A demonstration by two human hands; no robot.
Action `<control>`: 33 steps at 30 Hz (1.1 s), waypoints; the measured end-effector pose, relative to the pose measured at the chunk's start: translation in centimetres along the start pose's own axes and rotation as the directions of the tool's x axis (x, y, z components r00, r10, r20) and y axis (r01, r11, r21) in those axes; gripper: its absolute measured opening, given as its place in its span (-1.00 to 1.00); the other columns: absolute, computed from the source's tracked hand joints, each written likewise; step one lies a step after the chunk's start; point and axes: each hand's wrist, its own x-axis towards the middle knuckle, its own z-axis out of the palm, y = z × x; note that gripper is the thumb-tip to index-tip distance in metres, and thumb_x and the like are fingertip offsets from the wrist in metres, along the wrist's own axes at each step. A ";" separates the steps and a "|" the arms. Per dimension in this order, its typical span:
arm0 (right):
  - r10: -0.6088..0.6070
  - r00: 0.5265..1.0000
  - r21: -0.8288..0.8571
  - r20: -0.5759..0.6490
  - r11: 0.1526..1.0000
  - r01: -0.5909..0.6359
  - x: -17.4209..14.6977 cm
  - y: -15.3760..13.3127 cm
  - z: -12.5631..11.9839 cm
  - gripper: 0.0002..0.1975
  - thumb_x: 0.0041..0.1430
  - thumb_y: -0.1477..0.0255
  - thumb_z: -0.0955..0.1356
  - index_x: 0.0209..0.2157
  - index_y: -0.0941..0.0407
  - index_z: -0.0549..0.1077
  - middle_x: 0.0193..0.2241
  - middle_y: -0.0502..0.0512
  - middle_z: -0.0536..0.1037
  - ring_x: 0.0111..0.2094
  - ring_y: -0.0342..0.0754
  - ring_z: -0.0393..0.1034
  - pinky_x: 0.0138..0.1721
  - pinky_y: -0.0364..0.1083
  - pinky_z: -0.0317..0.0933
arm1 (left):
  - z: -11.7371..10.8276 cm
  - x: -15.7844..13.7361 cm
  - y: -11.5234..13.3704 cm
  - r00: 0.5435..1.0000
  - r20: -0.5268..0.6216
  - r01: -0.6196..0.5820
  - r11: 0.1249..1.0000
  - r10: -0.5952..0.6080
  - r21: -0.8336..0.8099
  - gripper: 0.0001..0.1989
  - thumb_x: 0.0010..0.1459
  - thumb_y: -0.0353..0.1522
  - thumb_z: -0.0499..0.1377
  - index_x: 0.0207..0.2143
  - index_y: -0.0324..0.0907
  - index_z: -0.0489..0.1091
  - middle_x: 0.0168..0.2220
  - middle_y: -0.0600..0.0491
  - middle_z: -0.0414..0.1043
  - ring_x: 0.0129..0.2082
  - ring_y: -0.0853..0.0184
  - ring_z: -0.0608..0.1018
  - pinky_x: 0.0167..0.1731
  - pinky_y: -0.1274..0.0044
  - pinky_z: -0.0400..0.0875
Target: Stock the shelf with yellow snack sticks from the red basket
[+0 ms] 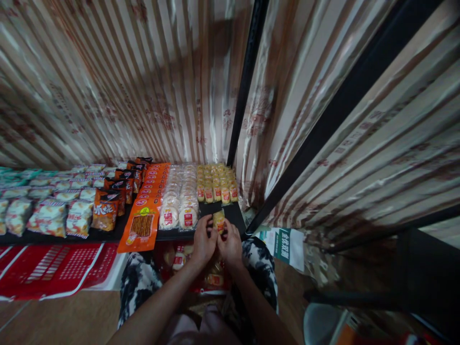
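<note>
One yellow packet (218, 221) pinched between left hand (204, 243) and right hand (231, 244), both half-curled, at black shelf's (236, 215) front; slack fingers could drop it, forward nudge topple packet rows (217, 186).

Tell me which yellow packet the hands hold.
The yellow packet between left hand and right hand, apart from the yellow rows beyond; no other is being touched.

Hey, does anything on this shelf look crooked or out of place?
The front orange packet looks odd: its lower end juts past the shelf's front edge, while the white packs beside it lie within that edge. I see no spill.
</note>
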 end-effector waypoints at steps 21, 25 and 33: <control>0.092 0.991 0.144 -0.093 0.987 -0.078 6.6 2.8 4.6 -0.54 0.02 0.50 0.16 0.01 0.11 0.30 -0.19 0.19 0.36 -0.13 0.04 0.22 -0.13 0.02 0.20 | 2.6 5.6 -2.5 0.989 0.145 0.007 0.997 -0.018 0.076 -0.68 0.11 -0.37 0.01 -0.08 -0.24 0.33 0.10 -0.11 0.21 0.13 0.26 0.22 0.15 0.36 0.02; 0.087 0.990 0.186 -0.107 0.980 -0.066 7.1 2.8 4.8 -0.55 0.03 0.50 0.17 0.01 0.10 0.30 -0.18 0.18 0.37 -0.13 0.02 0.23 -0.12 0.01 0.20 | 2.6 6.2 -2.3 0.989 0.146 0.017 0.995 -0.032 0.102 -0.65 0.10 -0.39 0.01 -0.05 -0.28 0.31 0.11 -0.14 0.19 0.14 0.25 0.21 0.16 0.38 0.01; 0.041 0.993 0.191 -0.112 0.981 -0.019 7.4 2.9 5.0 -0.58 0.05 0.49 0.18 -0.01 0.11 0.31 -0.10 0.20 0.34 -0.06 0.01 0.22 -0.07 0.04 0.19 | 2.8 6.9 -2.3 0.991 0.126 0.038 0.995 -0.050 0.095 -0.63 0.03 -0.46 0.04 -0.06 -0.23 0.33 0.11 -0.08 0.21 0.13 0.25 0.22 0.17 0.36 0.00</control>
